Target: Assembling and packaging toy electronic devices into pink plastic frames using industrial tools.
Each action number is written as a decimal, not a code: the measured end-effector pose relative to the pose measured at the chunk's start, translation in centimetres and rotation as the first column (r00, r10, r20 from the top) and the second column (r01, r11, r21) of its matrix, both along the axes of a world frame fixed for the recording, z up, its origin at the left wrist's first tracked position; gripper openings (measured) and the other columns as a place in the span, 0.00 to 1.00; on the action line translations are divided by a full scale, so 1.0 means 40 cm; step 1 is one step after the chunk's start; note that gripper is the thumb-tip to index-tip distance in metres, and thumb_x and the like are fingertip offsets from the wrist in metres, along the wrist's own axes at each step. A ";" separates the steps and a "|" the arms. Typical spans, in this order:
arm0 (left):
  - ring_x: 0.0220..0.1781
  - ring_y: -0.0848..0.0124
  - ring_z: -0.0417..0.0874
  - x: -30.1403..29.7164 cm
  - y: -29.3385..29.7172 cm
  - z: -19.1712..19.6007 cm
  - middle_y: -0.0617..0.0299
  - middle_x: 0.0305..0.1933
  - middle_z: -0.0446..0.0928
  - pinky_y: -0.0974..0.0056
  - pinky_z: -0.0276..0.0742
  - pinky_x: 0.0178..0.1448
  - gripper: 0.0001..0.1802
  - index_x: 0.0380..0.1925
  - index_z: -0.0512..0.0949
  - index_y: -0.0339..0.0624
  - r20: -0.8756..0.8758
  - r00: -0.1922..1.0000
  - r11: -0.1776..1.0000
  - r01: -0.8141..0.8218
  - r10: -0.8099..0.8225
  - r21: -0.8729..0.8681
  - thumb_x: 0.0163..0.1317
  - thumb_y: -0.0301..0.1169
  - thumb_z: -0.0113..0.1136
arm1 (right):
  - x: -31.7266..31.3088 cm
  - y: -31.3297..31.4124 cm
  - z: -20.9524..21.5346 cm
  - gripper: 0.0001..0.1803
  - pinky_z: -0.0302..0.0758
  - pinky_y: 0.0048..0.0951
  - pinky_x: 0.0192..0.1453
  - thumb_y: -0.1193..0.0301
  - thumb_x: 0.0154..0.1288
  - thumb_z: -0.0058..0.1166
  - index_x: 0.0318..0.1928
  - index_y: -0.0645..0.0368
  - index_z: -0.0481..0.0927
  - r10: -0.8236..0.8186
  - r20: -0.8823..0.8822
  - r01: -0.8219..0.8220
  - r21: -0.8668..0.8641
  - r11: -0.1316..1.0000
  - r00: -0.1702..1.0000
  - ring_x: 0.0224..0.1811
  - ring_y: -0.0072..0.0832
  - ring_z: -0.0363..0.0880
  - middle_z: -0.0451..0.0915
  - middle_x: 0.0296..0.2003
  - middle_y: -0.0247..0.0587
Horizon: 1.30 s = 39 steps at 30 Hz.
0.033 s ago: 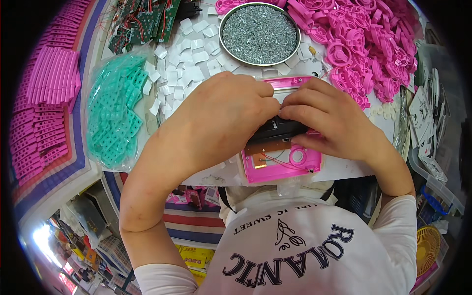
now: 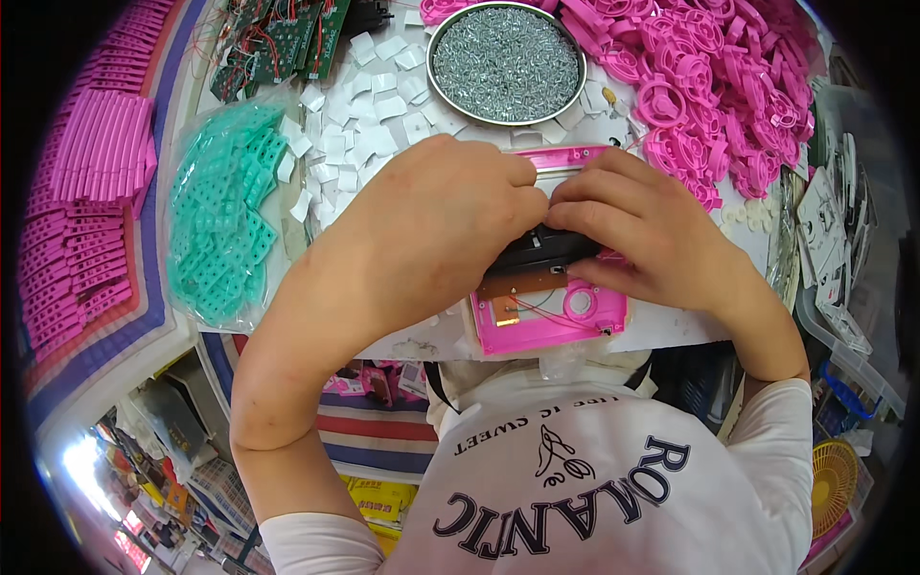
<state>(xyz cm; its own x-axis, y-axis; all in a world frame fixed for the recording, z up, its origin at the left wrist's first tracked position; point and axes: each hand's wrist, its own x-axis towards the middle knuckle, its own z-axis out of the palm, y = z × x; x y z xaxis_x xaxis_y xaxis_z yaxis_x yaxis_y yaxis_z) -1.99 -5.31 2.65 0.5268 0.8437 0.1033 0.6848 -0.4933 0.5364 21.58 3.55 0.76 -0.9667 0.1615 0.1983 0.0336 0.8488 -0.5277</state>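
In front of me a pink plastic casing [image 2: 546,339] lies at the table's near edge, with a round ring and thin wires inside its lower part. A black plastic part [image 2: 539,253] sits across the casing's middle, just above a brown circuit board [image 2: 522,285]. My left hand [image 2: 460,206] is closed over the black part's upper left, and its fingertips are hidden. My right hand [image 2: 637,225] has its fingers bent onto the black part's right side, thumb below. The fingertips of both hands nearly meet.
A round tray [image 2: 430,69] of small metal screws stands behind the casing. White squares [image 2: 374,144] lie to its left, a heap of pink rings [image 2: 671,101] to its right. Bagged teal parts [image 2: 225,216], green circuit boards [image 2: 287,43] and stacked pink strips [image 2: 101,149] are farther left.
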 end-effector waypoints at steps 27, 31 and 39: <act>0.24 0.59 0.82 0.059 -0.118 -0.048 0.53 0.28 0.81 0.63 0.77 0.31 0.06 0.37 0.82 0.32 0.231 0.778 0.787 -0.476 0.585 -0.392 0.62 0.24 0.66 | -0.009 -0.112 0.065 0.24 0.84 0.30 0.34 0.70 0.54 0.59 0.54 0.57 0.78 -0.129 0.176 0.071 0.300 0.951 0.976 0.48 0.37 0.77 0.76 0.52 0.40; 0.23 0.58 0.81 0.055 -0.081 -0.033 0.51 0.24 0.80 0.62 0.76 0.30 0.07 0.33 0.83 0.33 0.163 0.854 0.840 -0.421 0.494 -0.341 0.61 0.28 0.65 | -0.004 -0.115 0.061 0.26 0.83 0.29 0.35 0.70 0.54 0.60 0.56 0.58 0.78 -0.152 0.157 0.094 0.325 0.941 0.976 0.47 0.35 0.77 0.77 0.53 0.40; 0.26 0.55 0.82 -0.002 -0.036 -0.055 0.50 0.26 0.81 0.57 0.77 0.33 0.11 0.33 0.83 0.34 0.043 0.938 0.918 -0.326 0.344 -0.226 0.63 0.32 0.63 | 0.002 -0.070 0.047 0.37 0.83 0.40 0.43 0.77 0.48 0.67 0.63 0.63 0.74 -0.071 0.087 0.066 0.061 0.996 0.994 0.47 0.46 0.80 0.80 0.54 0.49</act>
<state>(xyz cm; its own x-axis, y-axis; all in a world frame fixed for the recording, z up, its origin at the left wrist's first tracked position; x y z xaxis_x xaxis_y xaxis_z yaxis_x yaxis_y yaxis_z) -2.07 -6.75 0.46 0.2068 0.9761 -0.0671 0.7403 -0.1112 0.6630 21.67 0.76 2.65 -0.9680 0.2190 0.1225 0.1377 0.8718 -0.4701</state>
